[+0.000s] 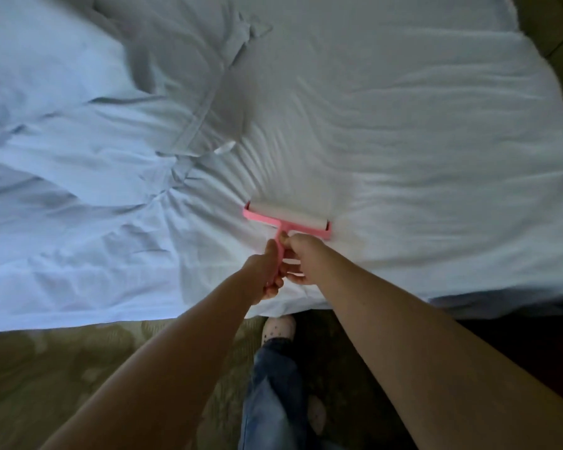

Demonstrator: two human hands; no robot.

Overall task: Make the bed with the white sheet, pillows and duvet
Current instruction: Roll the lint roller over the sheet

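White sheet (403, 125), near edge of bed: lint roller (288, 219) flat on it; left grip (265, 272) and right grip (303, 258) both clasp its handle, likely for pressure.

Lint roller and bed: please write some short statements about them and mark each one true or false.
1. Both the left hand and the right hand hold the roller by its handle. True.
2. The roller's frame is blue. False: it is pink.
3. The roller's head lies on the white sheet. True.
4. The duvet is spread flat over the whole bed. False: it lies bunched and creased at the left, and the sheet at the right is bare.
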